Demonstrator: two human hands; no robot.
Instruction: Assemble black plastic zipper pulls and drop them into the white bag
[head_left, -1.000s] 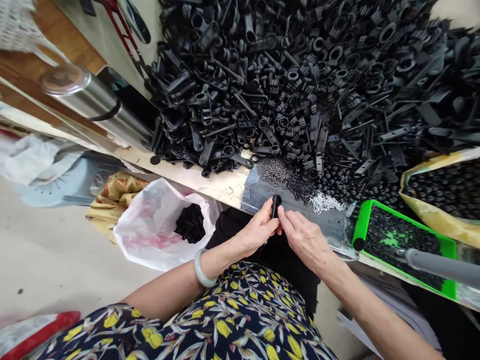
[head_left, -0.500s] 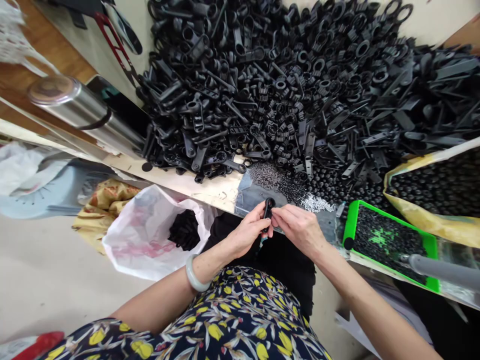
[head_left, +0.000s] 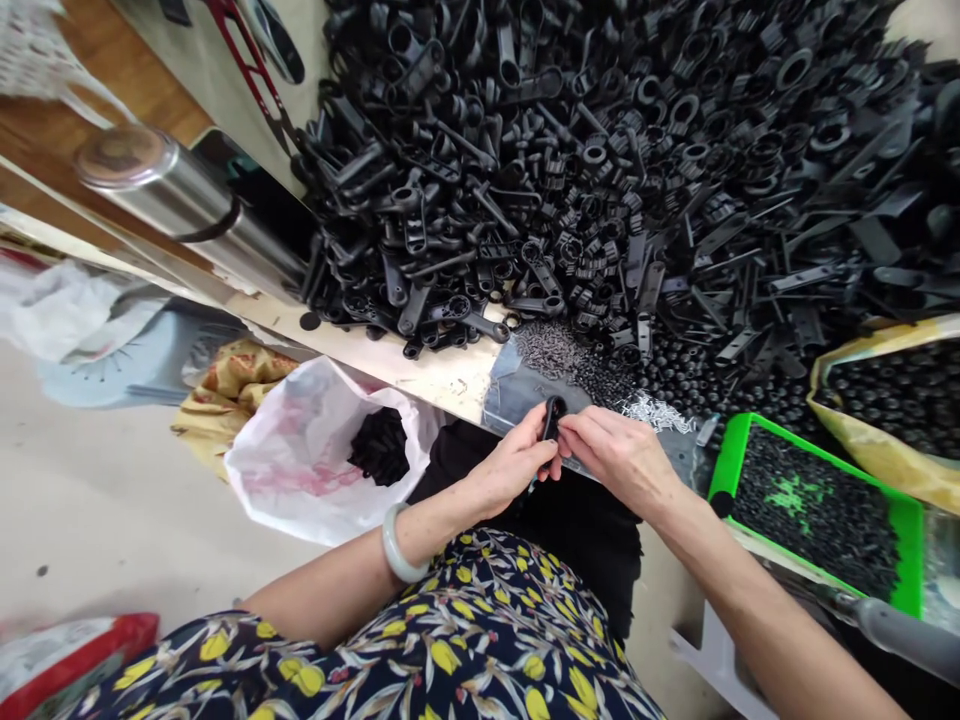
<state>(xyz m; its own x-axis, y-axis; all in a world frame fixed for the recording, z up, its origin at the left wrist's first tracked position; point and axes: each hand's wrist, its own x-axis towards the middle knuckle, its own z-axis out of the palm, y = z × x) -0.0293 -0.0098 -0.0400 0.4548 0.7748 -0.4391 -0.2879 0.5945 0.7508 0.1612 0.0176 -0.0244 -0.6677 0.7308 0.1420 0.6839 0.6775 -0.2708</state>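
Observation:
My left hand (head_left: pixel 517 462) is closed around a black plastic handle piece with a ring-shaped end (head_left: pixel 553 412), held upright above the table's front edge. At its right side, the fingertips of my right hand (head_left: pixel 611 450) are pinched together close against the piece. Whatever small item the right fingers hold, if any, is hidden. Just beyond both hands lie a pile of tiny metal pins (head_left: pixel 551 350), a patch of small black bits (head_left: pixel 611 380) and a heap of small white pieces (head_left: pixel 656 410) on a grey mat.
A large heap of black plastic parts (head_left: pixel 480 190) covers the table. Right are a green tray (head_left: pixel 911 560) of black bits, a yellow bag (head_left: pixel 862 430) of black balls and a grey-handled tool (head_left: pixel 907 635). Left are a steel flask (head_left: pixel 187 200) and, below, a white bag (head_left: pixel 277 440).
My right fingertips have moved slightly off the piece and pinch beside its ring end. The left hand keeps its hold. The camera view shifts left and back, and the grey-handled tool sits lower beside the tray.

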